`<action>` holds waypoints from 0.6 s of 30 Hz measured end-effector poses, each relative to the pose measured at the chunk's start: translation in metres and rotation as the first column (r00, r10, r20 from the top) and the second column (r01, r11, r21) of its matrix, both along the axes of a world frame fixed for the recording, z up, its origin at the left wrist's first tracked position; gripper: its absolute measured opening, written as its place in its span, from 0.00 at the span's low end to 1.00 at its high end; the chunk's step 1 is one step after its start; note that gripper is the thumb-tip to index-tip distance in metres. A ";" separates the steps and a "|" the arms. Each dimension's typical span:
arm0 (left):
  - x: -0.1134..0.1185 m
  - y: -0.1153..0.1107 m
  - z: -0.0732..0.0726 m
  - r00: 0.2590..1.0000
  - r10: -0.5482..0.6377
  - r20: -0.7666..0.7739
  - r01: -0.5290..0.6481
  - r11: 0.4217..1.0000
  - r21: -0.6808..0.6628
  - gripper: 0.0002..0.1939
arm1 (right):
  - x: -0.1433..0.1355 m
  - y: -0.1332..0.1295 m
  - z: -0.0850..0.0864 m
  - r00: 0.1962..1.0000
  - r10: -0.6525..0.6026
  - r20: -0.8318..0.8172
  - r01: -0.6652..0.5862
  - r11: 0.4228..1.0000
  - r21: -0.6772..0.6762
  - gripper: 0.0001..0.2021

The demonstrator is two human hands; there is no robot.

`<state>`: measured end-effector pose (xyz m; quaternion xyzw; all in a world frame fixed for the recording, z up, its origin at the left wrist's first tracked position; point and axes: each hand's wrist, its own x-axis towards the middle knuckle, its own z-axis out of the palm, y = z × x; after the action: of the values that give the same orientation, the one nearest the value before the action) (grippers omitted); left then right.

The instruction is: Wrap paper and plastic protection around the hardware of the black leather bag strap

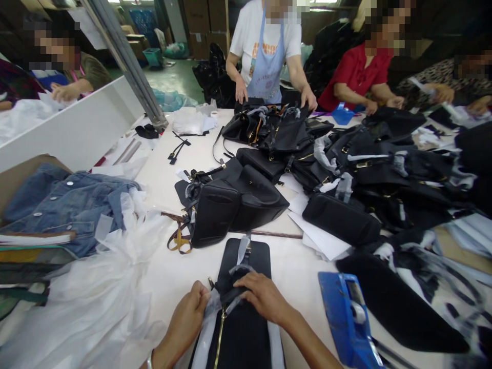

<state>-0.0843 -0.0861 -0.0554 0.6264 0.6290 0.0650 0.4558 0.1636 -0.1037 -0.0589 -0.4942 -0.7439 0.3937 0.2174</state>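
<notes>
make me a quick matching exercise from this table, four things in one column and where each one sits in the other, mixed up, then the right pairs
Things:
1. black bag with gold zip
2. blue tape dispenser
3. denim jacket
4. white tissue paper

Places:
A. folded on the stack at the far left
B. under both hands at the near edge
C. heaped left of the left hand
D. right of the right hand

Pairs: 1-B, 2-D, 3-A, 4-C

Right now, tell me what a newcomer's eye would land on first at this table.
First, the two hands at the bottom centre: the left hand and right hand hold pale wrapping on a black bag with a gold zipper. Next, the heap of black handbags across the middle and right of the white table. A bright blue tape dispenser sits at lower right, a denim jacket at left.
</notes>
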 end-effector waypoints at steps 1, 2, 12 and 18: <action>0.002 0.002 0.002 1.000 -0.015 -0.013 0.015 1.000 0.009 0.09 | -0.002 -0.003 -0.003 1.000 -0.010 -0.004 0.010 1.000 0.010 0.13; 0.005 0.004 0.004 0.999 -0.032 -0.029 0.032 0.999 0.023 0.09 | -0.006 -0.004 -0.006 1.000 -0.016 0.000 0.016 1.000 0.024 0.14; 0.020 0.010 0.006 0.990 -0.078 -0.116 0.089 0.991 0.097 0.09 | -0.023 -0.013 -0.002 0.997 -0.083 0.007 0.082 0.996 0.033 0.16; 0.026 0.011 0.005 0.988 -0.095 -0.124 0.110 0.987 0.114 0.08 | -0.017 -0.016 -0.010 0.985 -0.171 -0.019 0.172 0.985 0.024 0.04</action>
<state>-0.0584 -0.0748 -0.0504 0.6870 0.6167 0.0420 0.3820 0.1464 -0.1199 -0.0686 -0.5503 -0.7018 0.3679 0.2632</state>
